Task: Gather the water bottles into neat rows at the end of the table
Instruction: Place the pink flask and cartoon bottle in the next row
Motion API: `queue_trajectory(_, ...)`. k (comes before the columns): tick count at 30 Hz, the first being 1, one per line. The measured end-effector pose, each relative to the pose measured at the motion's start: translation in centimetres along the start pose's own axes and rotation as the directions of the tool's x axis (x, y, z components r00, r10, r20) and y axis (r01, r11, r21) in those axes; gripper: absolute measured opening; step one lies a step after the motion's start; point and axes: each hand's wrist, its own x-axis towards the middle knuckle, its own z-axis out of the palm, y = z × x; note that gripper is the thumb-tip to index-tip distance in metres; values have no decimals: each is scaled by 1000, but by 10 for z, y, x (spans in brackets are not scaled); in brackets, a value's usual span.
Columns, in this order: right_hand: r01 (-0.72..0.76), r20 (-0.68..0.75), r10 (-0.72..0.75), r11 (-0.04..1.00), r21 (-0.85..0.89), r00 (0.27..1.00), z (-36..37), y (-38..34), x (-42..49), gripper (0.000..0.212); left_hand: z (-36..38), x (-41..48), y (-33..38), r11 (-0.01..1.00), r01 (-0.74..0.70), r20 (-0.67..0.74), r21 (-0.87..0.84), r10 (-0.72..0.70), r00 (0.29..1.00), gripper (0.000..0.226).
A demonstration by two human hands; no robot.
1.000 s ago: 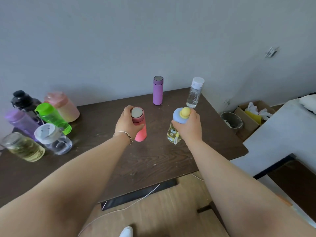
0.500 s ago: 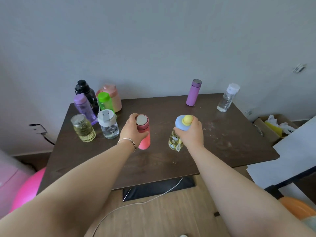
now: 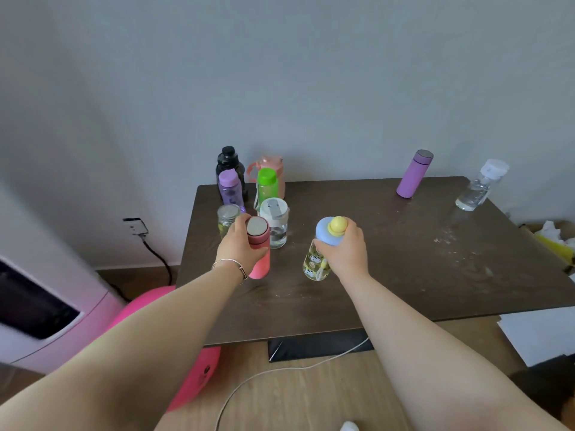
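My left hand [image 3: 238, 245] grips a pink flask [image 3: 260, 263] with a grey cap, held just in front of the group at the table's left end. My right hand [image 3: 347, 248] holds a clear patterned bottle [image 3: 315, 262] by its blue and yellow lid [image 3: 329, 230]. The group at the left end has a black bottle [image 3: 228, 164], a pink jug [image 3: 270, 164], a purple bottle [image 3: 230, 188], a green bottle [image 3: 267, 186], a white-lidded clear bottle [image 3: 275, 223] and a glass jar [image 3: 226, 217]. A purple flask [image 3: 414, 174] and a clear white-capped bottle [image 3: 479, 186] stand far right.
The dark wooden table [image 3: 404, 275] stands against a grey wall. A pink ball [image 3: 199, 374] and a white-pink appliance [image 3: 40, 306] sit on the floor at the left. A white cable [image 3: 264, 373] runs under the table. White paper [image 3: 541, 334] lies at the right.
Both hands have carried their bottles leftwards, toward the group at the table's left end. The view has turned left too, so the group now sits near the middle of the frame.
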Motion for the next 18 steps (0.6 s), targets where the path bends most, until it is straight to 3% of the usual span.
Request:
queue_trajectory(9, 59, 146, -54, 998, -25, 988, 59, -25, 9, 81, -17, 10, -55, 990, 143, -36, 9, -143, 989, 77)
queue_trajectory(18, 92, 218, -83, 995, -34, 972, 101, -34, 11, 77, -18, 24, -79, 987, 159, -24, 3, -159, 987, 75)
